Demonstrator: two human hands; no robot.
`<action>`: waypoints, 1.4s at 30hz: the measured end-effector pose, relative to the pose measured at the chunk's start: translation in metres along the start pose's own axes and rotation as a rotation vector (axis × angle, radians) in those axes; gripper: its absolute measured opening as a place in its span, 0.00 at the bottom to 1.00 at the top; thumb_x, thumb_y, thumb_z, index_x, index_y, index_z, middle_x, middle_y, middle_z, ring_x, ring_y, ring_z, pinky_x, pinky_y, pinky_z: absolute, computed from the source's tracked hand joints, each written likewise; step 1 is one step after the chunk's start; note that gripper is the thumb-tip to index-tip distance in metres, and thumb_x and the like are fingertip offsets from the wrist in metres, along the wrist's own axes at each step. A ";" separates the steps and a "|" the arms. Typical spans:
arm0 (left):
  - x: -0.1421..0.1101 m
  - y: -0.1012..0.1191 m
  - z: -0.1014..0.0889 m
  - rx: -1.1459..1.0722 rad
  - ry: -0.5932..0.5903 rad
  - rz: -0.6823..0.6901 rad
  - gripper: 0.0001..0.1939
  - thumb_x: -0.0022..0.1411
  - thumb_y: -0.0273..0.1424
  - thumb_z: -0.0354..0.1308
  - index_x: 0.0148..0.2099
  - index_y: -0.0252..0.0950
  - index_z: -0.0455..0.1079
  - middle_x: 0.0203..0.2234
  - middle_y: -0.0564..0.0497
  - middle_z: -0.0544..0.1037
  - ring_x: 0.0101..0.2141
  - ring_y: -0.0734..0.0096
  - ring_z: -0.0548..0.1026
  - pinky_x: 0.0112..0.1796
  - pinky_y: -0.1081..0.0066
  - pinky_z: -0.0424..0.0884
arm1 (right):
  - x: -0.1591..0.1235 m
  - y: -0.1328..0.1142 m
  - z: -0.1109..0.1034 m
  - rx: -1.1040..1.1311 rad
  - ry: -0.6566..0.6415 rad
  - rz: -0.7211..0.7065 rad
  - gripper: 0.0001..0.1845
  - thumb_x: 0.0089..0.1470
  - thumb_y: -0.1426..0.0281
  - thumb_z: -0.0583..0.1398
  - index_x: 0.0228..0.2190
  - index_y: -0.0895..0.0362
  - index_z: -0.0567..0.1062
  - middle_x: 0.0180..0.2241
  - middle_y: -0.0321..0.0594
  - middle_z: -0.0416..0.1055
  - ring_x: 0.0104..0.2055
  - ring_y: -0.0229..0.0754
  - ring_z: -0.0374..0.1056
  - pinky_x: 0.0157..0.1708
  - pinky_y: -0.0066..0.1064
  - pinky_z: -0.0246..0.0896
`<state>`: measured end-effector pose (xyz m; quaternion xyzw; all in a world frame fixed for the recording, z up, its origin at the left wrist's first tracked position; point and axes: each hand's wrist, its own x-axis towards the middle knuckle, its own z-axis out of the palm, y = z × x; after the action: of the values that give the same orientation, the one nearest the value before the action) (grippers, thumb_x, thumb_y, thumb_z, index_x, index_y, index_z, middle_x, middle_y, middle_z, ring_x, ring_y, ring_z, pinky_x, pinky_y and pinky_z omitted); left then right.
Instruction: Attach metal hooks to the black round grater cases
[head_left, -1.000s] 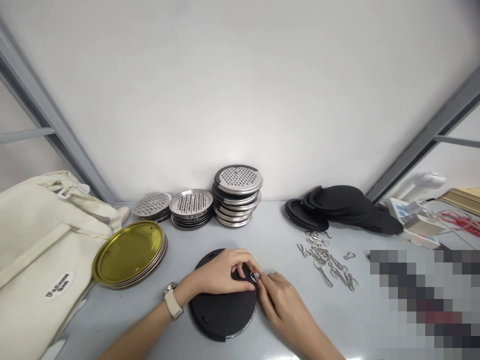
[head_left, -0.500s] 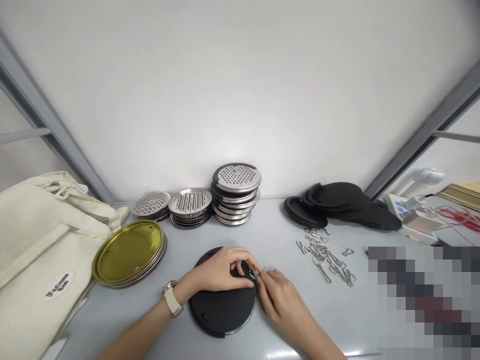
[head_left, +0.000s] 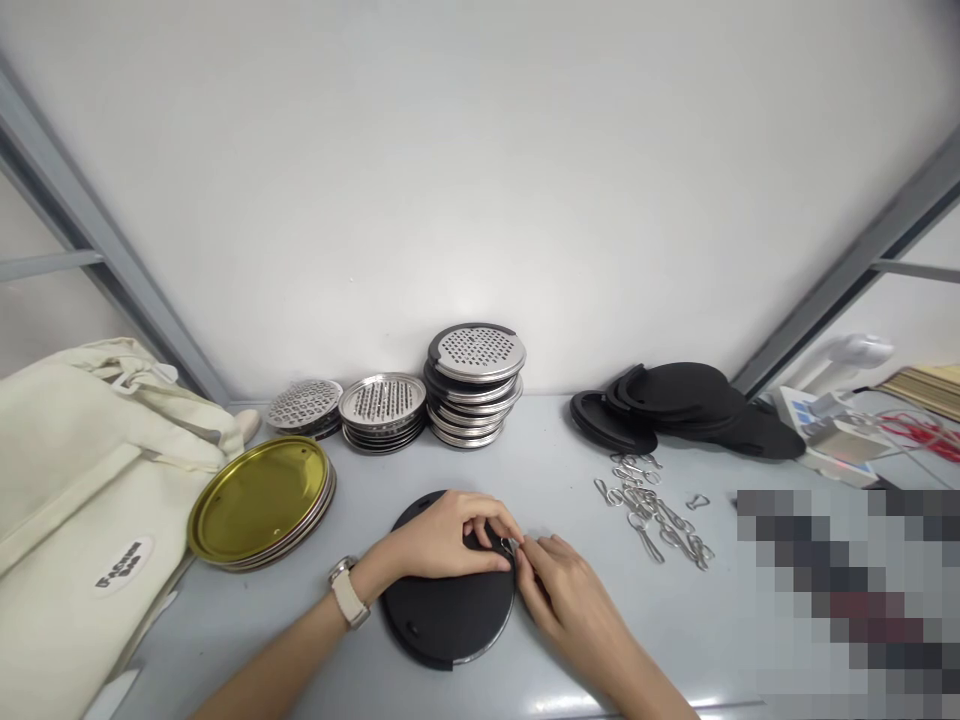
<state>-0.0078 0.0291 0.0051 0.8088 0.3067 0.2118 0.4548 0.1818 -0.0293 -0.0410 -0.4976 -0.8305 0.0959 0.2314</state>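
1. Disc (head_left: 450,615), black, flat on grey table (head_left: 540,480), closest to the person; metal rim shows at its lower right.
2. Left hand (head_left: 442,538) lies over the disc, thumb and forefinger arched by its right edge; can't tell if they pinch anything.
3. Right hand (head_left: 559,585) just right of the disc, thumb and forefinger apparently pinching a wire clip (head_left: 507,546), partly hidden.
4. Step, judged: working the clip at the disc's edge. Next move calls for a steady disc, clip end lined up, small fingertip pressure.
5. Loose wire clips (head_left: 660,520) right of the disc; gold plate stack (head_left: 259,500) left.
6. Grater-plate stacks (head_left: 382,400) beyond the disc; black covers (head_left: 675,390) beyond, rightward.
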 end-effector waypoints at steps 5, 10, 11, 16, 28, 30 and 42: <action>-0.001 -0.001 0.001 0.009 -0.005 0.000 0.14 0.52 0.28 0.63 0.43 0.37 0.73 0.37 0.50 0.77 0.31 0.76 0.72 0.33 0.78 0.69 | 0.000 -0.001 -0.002 -0.006 -0.032 0.013 0.12 0.61 0.74 0.47 0.27 0.56 0.65 0.25 0.38 0.65 0.29 0.42 0.63 0.29 0.32 0.56; -0.001 -0.001 0.000 0.011 -0.005 -0.006 0.13 0.52 0.29 0.63 0.43 0.37 0.73 0.36 0.51 0.77 0.31 0.76 0.72 0.32 0.78 0.68 | -0.001 -0.002 -0.001 -0.005 -0.013 0.011 0.12 0.61 0.73 0.48 0.26 0.56 0.65 0.23 0.37 0.64 0.27 0.41 0.62 0.28 0.31 0.55; 0.000 -0.001 0.000 0.006 -0.005 -0.004 0.13 0.53 0.29 0.63 0.43 0.36 0.73 0.36 0.51 0.77 0.30 0.77 0.72 0.32 0.78 0.68 | -0.001 -0.002 -0.001 -0.007 -0.003 0.009 0.12 0.61 0.73 0.48 0.26 0.55 0.65 0.23 0.37 0.64 0.27 0.41 0.62 0.28 0.31 0.55; 0.000 -0.002 0.000 0.003 -0.005 -0.004 0.13 0.53 0.30 0.63 0.43 0.36 0.73 0.36 0.50 0.77 0.31 0.76 0.72 0.33 0.77 0.69 | -0.001 -0.002 0.000 -0.003 0.023 0.011 0.13 0.61 0.74 0.48 0.25 0.55 0.64 0.23 0.37 0.64 0.26 0.40 0.62 0.28 0.31 0.55; -0.001 0.000 -0.001 0.012 -0.012 -0.004 0.13 0.53 0.28 0.63 0.43 0.36 0.73 0.36 0.51 0.77 0.31 0.77 0.71 0.33 0.78 0.69 | -0.002 0.000 0.001 0.007 -0.013 0.028 0.13 0.62 0.73 0.46 0.26 0.55 0.63 0.23 0.37 0.65 0.27 0.41 0.61 0.29 0.32 0.55; -0.001 0.000 -0.001 0.014 -0.017 0.004 0.13 0.53 0.28 0.62 0.43 0.36 0.73 0.36 0.51 0.77 0.31 0.77 0.71 0.34 0.78 0.69 | -0.002 0.000 0.001 0.012 -0.017 0.038 0.13 0.62 0.72 0.46 0.26 0.55 0.63 0.23 0.37 0.64 0.27 0.41 0.61 0.28 0.31 0.55; 0.000 -0.004 0.001 0.051 0.013 0.020 0.12 0.52 0.27 0.63 0.41 0.35 0.71 0.35 0.52 0.75 0.30 0.78 0.71 0.32 0.78 0.68 | 0.002 0.001 0.002 0.013 -0.057 0.019 0.13 0.63 0.73 0.46 0.28 0.56 0.64 0.25 0.39 0.66 0.29 0.42 0.62 0.30 0.32 0.55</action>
<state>-0.0086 0.0296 0.0010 0.8219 0.3069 0.2136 0.4298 0.1805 -0.0274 -0.0427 -0.5008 -0.8314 0.1176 0.2100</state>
